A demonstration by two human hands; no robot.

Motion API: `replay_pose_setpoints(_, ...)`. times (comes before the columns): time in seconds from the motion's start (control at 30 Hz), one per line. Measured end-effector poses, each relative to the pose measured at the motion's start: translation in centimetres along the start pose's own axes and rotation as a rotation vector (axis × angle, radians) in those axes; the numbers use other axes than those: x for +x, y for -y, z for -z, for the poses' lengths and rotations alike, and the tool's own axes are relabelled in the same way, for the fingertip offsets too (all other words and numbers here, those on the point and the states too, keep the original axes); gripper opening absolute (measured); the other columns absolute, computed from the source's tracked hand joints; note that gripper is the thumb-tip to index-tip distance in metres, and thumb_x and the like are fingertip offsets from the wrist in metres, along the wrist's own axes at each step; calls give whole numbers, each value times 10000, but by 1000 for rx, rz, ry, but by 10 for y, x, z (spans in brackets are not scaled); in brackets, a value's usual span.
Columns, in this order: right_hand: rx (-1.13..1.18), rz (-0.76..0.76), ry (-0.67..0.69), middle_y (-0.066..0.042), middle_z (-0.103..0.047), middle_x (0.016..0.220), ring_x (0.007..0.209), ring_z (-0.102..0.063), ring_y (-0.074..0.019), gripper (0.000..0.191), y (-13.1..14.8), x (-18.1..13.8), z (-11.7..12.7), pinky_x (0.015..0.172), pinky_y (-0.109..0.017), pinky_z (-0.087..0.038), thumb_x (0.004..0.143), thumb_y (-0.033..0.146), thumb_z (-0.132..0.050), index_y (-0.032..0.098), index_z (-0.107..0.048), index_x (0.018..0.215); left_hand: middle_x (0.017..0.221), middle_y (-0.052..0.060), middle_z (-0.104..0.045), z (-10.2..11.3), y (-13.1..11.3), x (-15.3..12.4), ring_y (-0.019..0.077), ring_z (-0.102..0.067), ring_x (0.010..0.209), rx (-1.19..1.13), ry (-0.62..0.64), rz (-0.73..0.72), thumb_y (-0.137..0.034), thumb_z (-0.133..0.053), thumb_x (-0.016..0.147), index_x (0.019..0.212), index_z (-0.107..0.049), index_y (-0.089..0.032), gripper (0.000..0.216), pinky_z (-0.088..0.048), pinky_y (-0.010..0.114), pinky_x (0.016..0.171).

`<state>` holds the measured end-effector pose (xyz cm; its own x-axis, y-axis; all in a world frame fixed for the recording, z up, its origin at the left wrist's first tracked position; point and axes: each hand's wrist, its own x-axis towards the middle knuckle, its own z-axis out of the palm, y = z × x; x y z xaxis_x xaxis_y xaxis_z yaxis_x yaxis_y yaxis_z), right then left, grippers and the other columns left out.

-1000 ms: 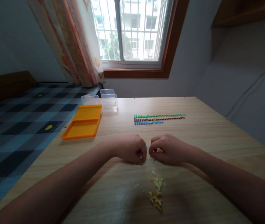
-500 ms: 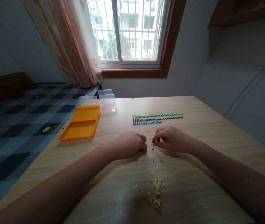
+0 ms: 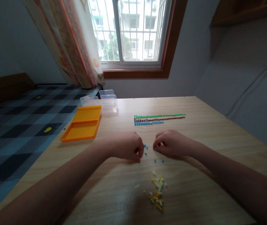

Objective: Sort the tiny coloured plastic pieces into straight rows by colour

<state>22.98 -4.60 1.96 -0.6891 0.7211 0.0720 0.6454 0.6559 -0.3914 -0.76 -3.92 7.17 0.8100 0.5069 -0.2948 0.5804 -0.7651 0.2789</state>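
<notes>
My right hand point(image 3: 172, 142) has thumb and forefinger pinched on a small blue building brick point(image 3: 153, 148) at the table surface. To the left, my left hand point(image 3: 127, 145) is closed, thumb and forefinger together low over the wood; what they hold, if anything, is hidden. Between the hands lie several loose blue bricks point(image 3: 146, 153). Two more blue bricks point(image 3: 155, 160) sit nearer to me. Farther back run three neat rows of tiny bricks: a green row point(image 3: 156, 116), a dark red row point(image 3: 159, 119) and a shorter blue row point(image 3: 147, 123).
A loose pile of yellow and cream bricks point(image 3: 157, 193) lies on the wooden table point(image 3: 201, 181) close to me. At the back left stand an orange two-part tray point(image 3: 78, 137) and clear plastic boxes point(image 3: 108, 104). A checked bed point(image 3: 18, 125) borders the table's left side.
My left hand has shifted slightly left and nearer to me, uncovering several blue bricks. My right hand has come down and taken hold of a blue brick.
</notes>
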Motion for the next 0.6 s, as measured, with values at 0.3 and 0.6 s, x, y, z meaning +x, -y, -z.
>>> replay_pose_setpoints(0.3, 153, 10, -86, -6, -684, 807, 679, -561, -67, 185, -1, 7, -13, 674, -181, -397, 854, 150, -644, 215, -804, 920, 720, -7, -704, -12, 2, 6, 128, -571, 601, 31, -132, -73, -105, -677, 762, 775, -777, -220, 153, -376, 258, 568)
replay_pose_setpoints(0.6, 270, 24, -94, -6, -666, 758, 655, -541, -64, 144, -11, 6, -10, 636, -173, -402, 846, 169, -675, 192, -800, 912, 761, -8, -660, -21, 25, 15, 99, -554, 631, -135, -452, -139, -144, -624, 843, 847, -738, -190, 123, -407, 222, 611)
